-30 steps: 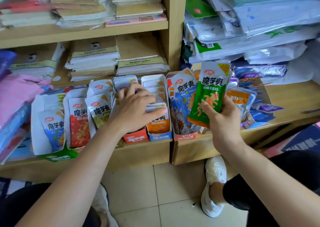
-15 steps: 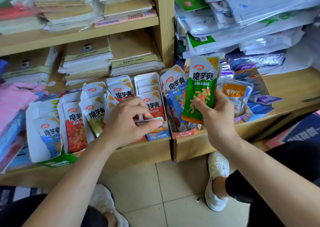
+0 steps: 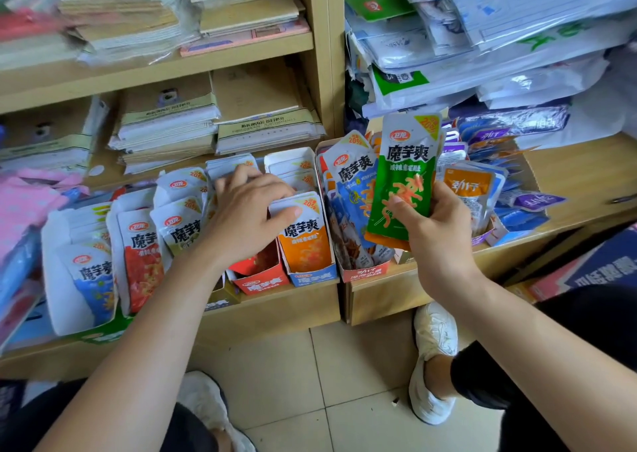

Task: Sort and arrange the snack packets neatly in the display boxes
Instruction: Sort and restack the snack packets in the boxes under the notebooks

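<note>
My right hand (image 3: 437,231) grips a green snack packet (image 3: 403,175) upright, with an orange packet edge showing behind its bottom, in front of the right red display box (image 3: 365,274) of mixed blue packets. My left hand (image 3: 248,210) lies over the row of packets in the middle red display box (image 3: 258,282), fingers curled round their tops. Its thumb touches the top of the front orange packet (image 3: 305,241) in the blue display box (image 3: 312,279). More red, blue and olive packets (image 3: 141,255) stand in a green-fronted box (image 3: 103,332) at the left.
Purple and orange packets (image 3: 482,182) lie loose on the right shelf. Stacks of notebooks (image 3: 165,124) sit behind the boxes, and plastic-wrapped paper packs (image 3: 482,48) fill the upper right. Pink cloth (image 3: 24,203) is at far left. My white shoes (image 3: 434,358) stand on the tiled floor.
My left hand has moved back over the packet row, and the front orange packet now stands upright and uncovered. My right hand still holds the green packet in about the same place.
</note>
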Demonstrator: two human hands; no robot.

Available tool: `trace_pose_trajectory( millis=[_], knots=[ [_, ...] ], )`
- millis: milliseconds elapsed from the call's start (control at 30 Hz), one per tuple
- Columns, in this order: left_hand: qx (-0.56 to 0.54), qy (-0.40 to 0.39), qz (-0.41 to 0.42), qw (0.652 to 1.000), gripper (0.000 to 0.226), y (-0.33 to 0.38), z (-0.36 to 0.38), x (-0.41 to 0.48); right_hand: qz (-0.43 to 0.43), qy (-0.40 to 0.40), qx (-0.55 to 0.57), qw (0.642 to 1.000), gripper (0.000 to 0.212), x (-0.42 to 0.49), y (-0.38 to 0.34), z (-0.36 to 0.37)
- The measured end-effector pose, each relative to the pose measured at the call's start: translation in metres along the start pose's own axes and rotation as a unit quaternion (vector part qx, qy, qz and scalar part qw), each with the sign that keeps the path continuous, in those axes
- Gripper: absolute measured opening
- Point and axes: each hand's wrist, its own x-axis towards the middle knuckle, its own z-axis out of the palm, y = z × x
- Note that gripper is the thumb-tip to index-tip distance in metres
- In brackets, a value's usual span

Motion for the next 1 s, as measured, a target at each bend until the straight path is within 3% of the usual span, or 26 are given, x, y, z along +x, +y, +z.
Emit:
trace_pose_trajectory(
  millis=[267,533,867,1000],
  knots=[
    [-0.125,0.016,0.082,0.989,0.013,0.012,-0.013,-0.032,0.002,-0.008,0.004,1.0,0.017,0.0,-0.003,0.004],
    [-0.113,0.066,0.166,0.977,0.007,0.026,-0.015,-0.058,-0.002,-0.021,0.0,1.0,0.019,0.002,-0.002,0.007],
    [-0.159,0.089,0.153,0.971,0.007,0.024,-0.009,-0.071,-0.071,-0.087,0.025,0.993,0.022,0.024,-0.015,0.043],
    [-0.168,0.099,0.152,0.969,0.005,0.023,-0.007,-0.074,-0.048,-0.154,-0.002,0.987,0.015,0.031,-0.009,0.061]
  ],
)
